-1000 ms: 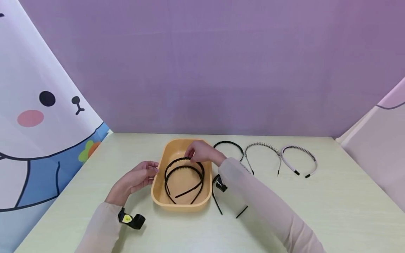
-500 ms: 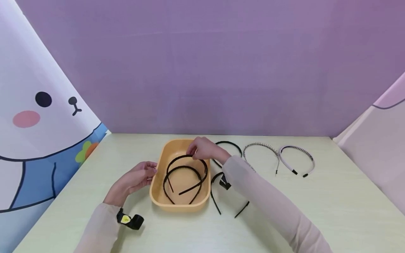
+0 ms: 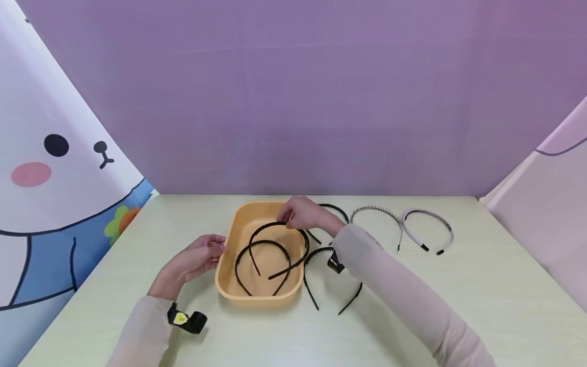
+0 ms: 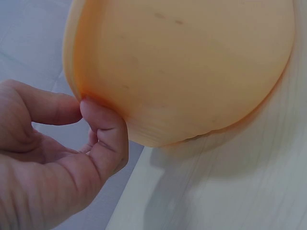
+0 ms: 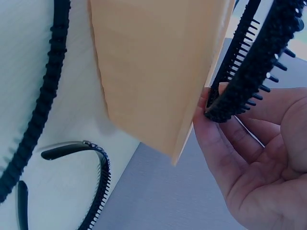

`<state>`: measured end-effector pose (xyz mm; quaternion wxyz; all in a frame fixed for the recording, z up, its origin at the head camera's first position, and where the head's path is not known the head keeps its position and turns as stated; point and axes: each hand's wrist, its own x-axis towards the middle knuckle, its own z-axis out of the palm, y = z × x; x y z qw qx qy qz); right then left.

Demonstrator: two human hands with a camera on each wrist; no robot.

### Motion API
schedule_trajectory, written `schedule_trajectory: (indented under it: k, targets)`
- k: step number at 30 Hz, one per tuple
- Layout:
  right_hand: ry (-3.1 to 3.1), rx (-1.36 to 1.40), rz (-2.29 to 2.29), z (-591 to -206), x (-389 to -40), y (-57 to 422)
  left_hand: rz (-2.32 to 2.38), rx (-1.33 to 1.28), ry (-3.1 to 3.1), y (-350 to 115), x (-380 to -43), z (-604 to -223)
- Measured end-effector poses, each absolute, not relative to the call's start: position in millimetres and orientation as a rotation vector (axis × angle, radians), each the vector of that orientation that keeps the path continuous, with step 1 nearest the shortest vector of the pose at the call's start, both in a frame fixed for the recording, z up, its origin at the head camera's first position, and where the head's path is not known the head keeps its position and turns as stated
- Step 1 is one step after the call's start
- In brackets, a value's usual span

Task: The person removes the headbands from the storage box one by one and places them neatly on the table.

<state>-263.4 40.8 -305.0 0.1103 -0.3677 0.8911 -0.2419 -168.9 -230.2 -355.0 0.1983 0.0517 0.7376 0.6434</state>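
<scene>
In the head view a yellow-orange plastic basin (image 3: 261, 302) stands on the table. My left hand (image 3: 194, 259) pinches its left rim between thumb and finger, as the left wrist view shows. Over the basin's far right part, my right hand (image 3: 308, 213) holds a black toothed headband (image 3: 306, 239) by the top of its arch. Close up in the right wrist view, thumb and fingers pinch that band (image 5: 259, 67) beside the basin's rim. Another black headband (image 3: 263, 242) lies inside the basin, partly overlapped by the held one.
Right of the basin lies a black headband (image 3: 312, 294), partly under my right forearm. A further black one (image 3: 340, 210) is half hidden behind my wrist. Farther right are a thin zigzag-toothed headband (image 3: 377, 208) and a pale lilac one (image 3: 415, 238). A purple backdrop (image 3: 298, 112) closes the rear.
My right hand has moved right and slightly up with the held headband, drawing it away from the one lying in the basin. The left hand keeps its grip on the rim.
</scene>
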Motion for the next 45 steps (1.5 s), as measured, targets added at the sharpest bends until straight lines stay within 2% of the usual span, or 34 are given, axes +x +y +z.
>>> schedule_trajectory:
  k: [14, 22, 29, 45]
  targets:
    - [2.608, -1.127, -0.684, -299, -260, 57, 1.781, 0.137, 2.084, -231, -169, -354]
    - [2.608, -1.141, -0.709, -298, -260, 70, 1.821, 0.263, 2.031, -238, -169, -359]
    - [2.626, -1.110, -0.697, -300, -262, 80, 1.794, 0.138, 2.073, -230, -165, -353]
    - [2.637, -1.078, -0.711, -296, -258, 100, 1.783, 0.125, 2.077, -229, -166, -352]
